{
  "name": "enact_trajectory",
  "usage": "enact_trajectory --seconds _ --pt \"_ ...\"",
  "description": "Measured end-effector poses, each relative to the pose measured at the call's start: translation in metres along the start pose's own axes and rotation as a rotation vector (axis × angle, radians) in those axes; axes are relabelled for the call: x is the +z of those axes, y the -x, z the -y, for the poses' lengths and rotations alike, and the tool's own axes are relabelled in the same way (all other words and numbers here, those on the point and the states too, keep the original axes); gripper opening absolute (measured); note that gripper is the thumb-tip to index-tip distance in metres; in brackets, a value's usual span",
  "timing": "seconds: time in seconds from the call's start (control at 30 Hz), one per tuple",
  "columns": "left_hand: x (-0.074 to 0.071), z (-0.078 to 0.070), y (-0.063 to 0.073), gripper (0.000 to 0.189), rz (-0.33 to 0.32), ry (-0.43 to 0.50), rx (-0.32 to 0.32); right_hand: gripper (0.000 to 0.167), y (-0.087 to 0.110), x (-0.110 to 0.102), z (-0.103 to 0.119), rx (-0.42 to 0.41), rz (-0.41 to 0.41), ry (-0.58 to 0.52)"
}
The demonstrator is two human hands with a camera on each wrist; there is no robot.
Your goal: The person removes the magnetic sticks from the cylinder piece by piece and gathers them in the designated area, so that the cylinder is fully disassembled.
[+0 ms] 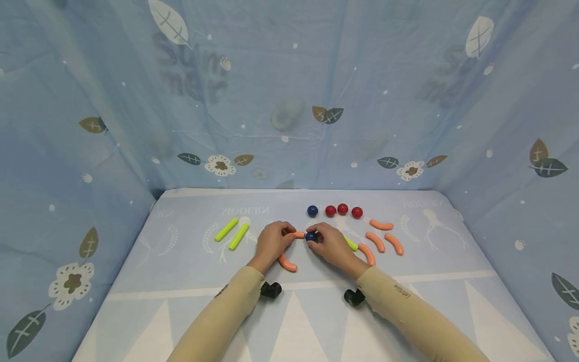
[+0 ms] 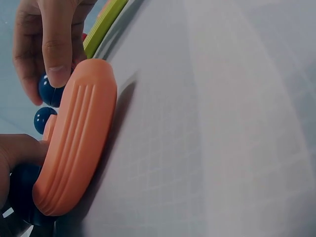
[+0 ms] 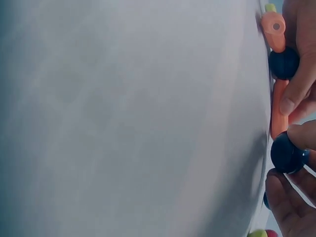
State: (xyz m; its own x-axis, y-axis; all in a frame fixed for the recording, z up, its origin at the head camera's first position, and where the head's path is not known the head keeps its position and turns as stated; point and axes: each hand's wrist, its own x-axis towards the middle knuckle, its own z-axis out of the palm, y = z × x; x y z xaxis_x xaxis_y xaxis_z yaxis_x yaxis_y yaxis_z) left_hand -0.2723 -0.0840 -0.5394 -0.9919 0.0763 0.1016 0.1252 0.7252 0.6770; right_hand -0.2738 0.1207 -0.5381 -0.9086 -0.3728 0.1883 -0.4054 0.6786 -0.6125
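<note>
My left hand (image 1: 273, 241) grips a short orange curved rod (image 1: 298, 235), its thumb lying along the rod in the right wrist view. A dark blue ball (image 3: 284, 63) sits at that rod's other end, partly behind the fingers. Joined to this ball is a second orange curved rod (image 2: 79, 143), large in the left wrist view, with a hole in its end. My right hand (image 1: 332, 245) pinches another dark blue ball (image 3: 285, 153) between thumb and fingers. That ball is right at the free end of the held rod.
Two yellow-green rods (image 1: 232, 237) lie to the left. A blue ball (image 1: 312, 211) and red balls (image 1: 343, 209) stand toward the back. Several orange curved rods (image 1: 381, 224) lie at right, and another yellow-green rod (image 1: 350, 243) shows beside the right hand.
</note>
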Motion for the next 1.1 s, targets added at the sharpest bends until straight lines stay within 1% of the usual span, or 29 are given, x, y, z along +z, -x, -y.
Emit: enact_trajectory --seconds 0.1,0.23,0.33,0.43,0.57,0.67,0.83,0.93,1.1 --pt "-0.001 0.0 0.001 0.007 -0.001 -0.004 0.001 0.031 0.001 -0.005 -0.001 0.005 -0.01 0.01" --pt "-0.003 -0.001 0.002 0.008 0.005 -0.013 -0.002 0.031 0.002 -0.015 -0.003 0.033 -0.013 0.008" --pt "-0.004 -0.001 0.003 0.009 0.006 -0.011 0.0 0.032 0.003 -0.025 -0.005 0.058 -0.005 0.018" --pt "-0.005 -0.001 0.004 0.008 0.007 -0.001 -0.001 0.033 0.003 -0.036 -0.009 0.067 -0.002 0.042" --pt "-0.005 -0.001 0.004 0.007 0.004 0.005 -0.001 0.035 0.002 -0.051 -0.017 0.078 -0.01 0.043" --pt "-0.005 -0.001 0.005 0.007 -0.003 0.007 0.008 0.038 0.002 -0.06 -0.025 0.106 -0.003 0.05" --pt "-0.005 -0.001 0.005 0.007 -0.011 0.017 0.008 0.04 0.0 -0.07 -0.038 0.184 0.038 0.051" --pt "-0.004 -0.002 0.005 0.007 -0.009 0.022 0.006 0.039 -0.003 -0.075 -0.044 0.219 0.05 0.057" --pt "-0.002 -0.002 0.004 0.007 -0.006 0.018 0.011 0.036 -0.009 -0.081 -0.054 0.253 0.074 0.102"
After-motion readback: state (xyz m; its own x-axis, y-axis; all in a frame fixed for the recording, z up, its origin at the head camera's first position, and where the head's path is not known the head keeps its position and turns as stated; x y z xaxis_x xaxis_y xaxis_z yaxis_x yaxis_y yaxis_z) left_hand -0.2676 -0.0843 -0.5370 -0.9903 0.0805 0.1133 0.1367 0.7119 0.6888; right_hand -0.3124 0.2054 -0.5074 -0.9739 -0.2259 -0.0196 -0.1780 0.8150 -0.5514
